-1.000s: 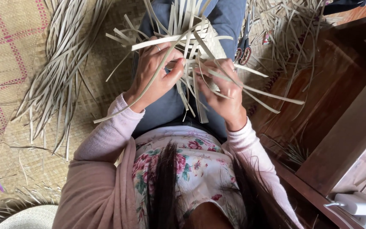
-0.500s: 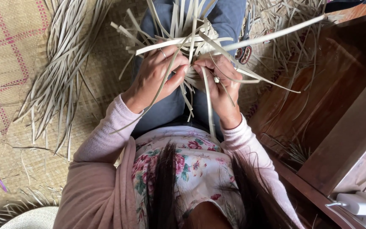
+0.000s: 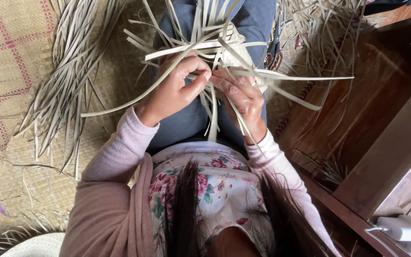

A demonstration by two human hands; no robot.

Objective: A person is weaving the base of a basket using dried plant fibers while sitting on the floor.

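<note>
Left hand (image 3: 174,88) and right hand (image 3: 241,93) pinch flat, pale, pliable palm-leaf strips (image 3: 215,45) of a half-woven piece; light, likely brittle, best gripped near the weave.

Woven piece (image 3: 236,47) mostly hidden behind loose strips (image 3: 205,28).

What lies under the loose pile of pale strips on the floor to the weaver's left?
The pile rests on a woven mat with pink lines. The mat shows around the strips; the part beneath them is covered, so nothing else can be told there.
</note>
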